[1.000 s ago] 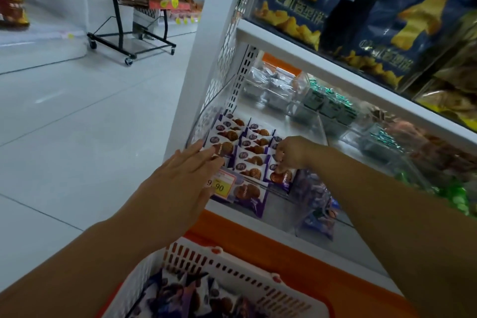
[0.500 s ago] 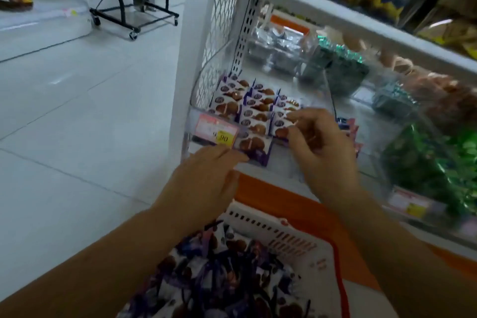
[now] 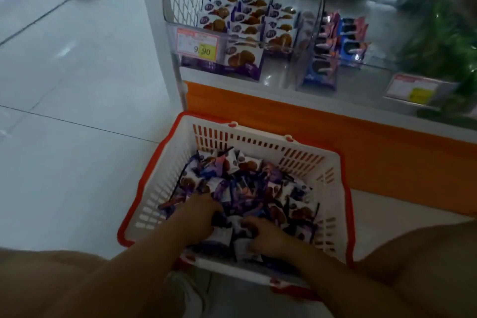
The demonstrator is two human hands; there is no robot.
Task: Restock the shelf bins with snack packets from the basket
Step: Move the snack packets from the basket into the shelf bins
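Digging in one basket (image 3: 258, 137) of packets (image 3: 247, 183): left hand (image 3: 198, 217), right hand (image 3: 269, 236), fingers (image 3: 211, 208) curled, grip unclear.

The pale tiled floor (image 3: 64, 162) carries a white basket (image 3: 258, 141) with a red rim, standing just beside the shelf's orange base (image 3: 309, 121). On the white shelf (image 3: 278, 90) sit clear bins (image 3: 318, 8). The leftmost holds rows of purple-and-white snack packets (image 3: 245, 23) behind a price tag (image 3: 198, 45), the next holds blue-and-pink packets (image 3: 333, 41), and further right are green ones (image 3: 444, 41).

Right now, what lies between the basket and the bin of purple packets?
In the head view, only the shelf's white ledge and orange base panel separate the basket from that bin.
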